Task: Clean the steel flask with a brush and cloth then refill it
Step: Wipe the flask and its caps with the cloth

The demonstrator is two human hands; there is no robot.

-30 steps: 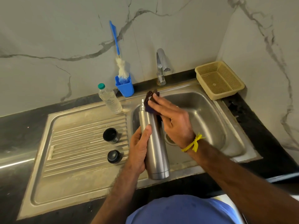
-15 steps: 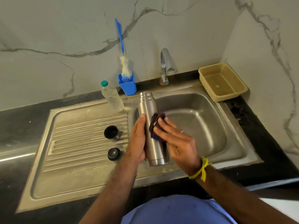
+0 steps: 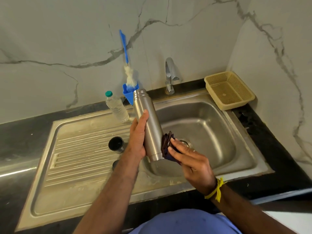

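Flask (image 3: 148,125) in left hand (image 3: 137,141) (cloth (image 3: 166,146) alongside)

Both forearms are bare, with no sleeves reaching the wrists. A yellow thread band (image 3: 215,190) with a knotted, tasselled end circles the right wrist. A thin ring (image 3: 194,150) sits on one right-hand finger. A blue garment (image 3: 185,222) covers the torso.

The tall steel flask (image 3: 147,123) sits in the left hand (image 3: 137,141); the folded dark cloth (image 3: 166,146) lies between flask and right hand (image 3: 192,166), above the steel sink basin (image 3: 236,149).
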